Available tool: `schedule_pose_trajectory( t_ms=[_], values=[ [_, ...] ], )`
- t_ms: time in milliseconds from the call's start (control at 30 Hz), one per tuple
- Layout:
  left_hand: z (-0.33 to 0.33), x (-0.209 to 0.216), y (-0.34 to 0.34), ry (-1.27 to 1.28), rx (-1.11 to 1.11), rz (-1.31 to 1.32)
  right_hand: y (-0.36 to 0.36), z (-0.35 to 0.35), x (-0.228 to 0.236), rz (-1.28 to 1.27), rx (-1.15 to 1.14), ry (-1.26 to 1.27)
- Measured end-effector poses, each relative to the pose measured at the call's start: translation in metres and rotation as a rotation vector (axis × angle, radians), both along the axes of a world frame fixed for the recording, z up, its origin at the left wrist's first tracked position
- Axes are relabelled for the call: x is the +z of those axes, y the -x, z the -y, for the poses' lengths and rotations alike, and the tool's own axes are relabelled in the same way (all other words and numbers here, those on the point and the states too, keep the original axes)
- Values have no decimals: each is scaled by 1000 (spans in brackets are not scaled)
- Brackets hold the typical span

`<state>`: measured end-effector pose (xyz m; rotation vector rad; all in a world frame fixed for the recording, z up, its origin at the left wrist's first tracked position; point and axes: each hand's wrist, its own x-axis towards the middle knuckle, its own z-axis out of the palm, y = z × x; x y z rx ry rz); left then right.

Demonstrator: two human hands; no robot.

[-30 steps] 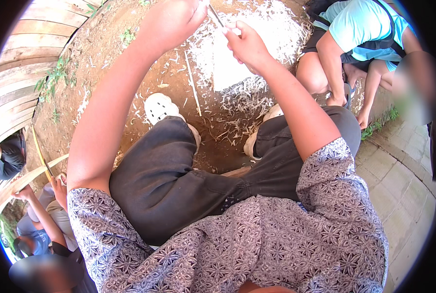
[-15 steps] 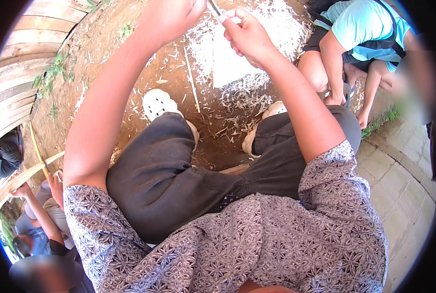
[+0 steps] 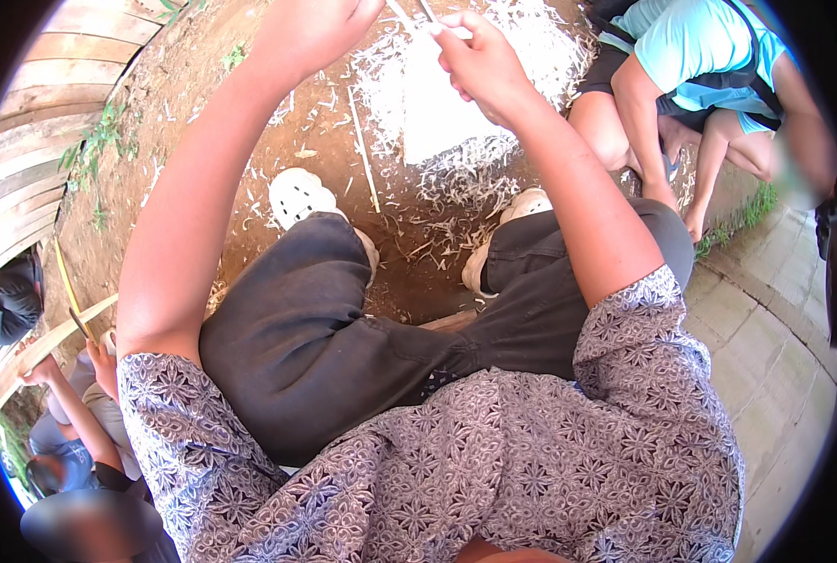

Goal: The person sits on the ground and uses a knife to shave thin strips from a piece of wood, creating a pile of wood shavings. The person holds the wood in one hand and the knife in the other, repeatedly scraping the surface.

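Note:
My right hand (image 3: 482, 64) is closed round a knife, its narrow grey blade (image 3: 426, 9) pointing up past the thumb and out of the picture. Closed like a fist, my left hand (image 3: 320, 33) is at the upper edge, which cuts off part of its fingers; what it grips is hidden. Between the two hands shows a thin pale strip (image 3: 401, 13), close beside the blade. Under my right hand lies a white sheet or sack (image 3: 428, 127), overexposed, with many curled pale shavings (image 3: 470, 174) on and around it.
A long thin stick (image 3: 363, 150) lies on the brown soil near my left white clog (image 3: 301, 197). At right crouches a person in a light blue shirt (image 3: 686, 42), beside paving (image 3: 766, 347). At left, another person's hand (image 3: 43, 369) grips a wooden strip, near a plank wall (image 3: 71, 70).
My hands have drawn slightly apart, the left moving a little left and the right a little right with the knife. A pale strip now shows between them.

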<state>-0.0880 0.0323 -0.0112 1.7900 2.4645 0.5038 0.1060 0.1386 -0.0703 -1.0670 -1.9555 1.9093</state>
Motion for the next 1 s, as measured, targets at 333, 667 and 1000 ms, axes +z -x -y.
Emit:
schedule_pose_trajectory(
  t_ms=[333, 667, 1000],
  values=[
    [1, 4, -8, -21, -18, 2, -27, -11, -60, 232, 75, -22],
    [7, 11, -5, 98, 17, 133, -32, -12, -90, 246, 72, -294],
    [15, 2, 6, -90, 18, 9, -47, -19, -81, 250, 34, 31]
  ],
)
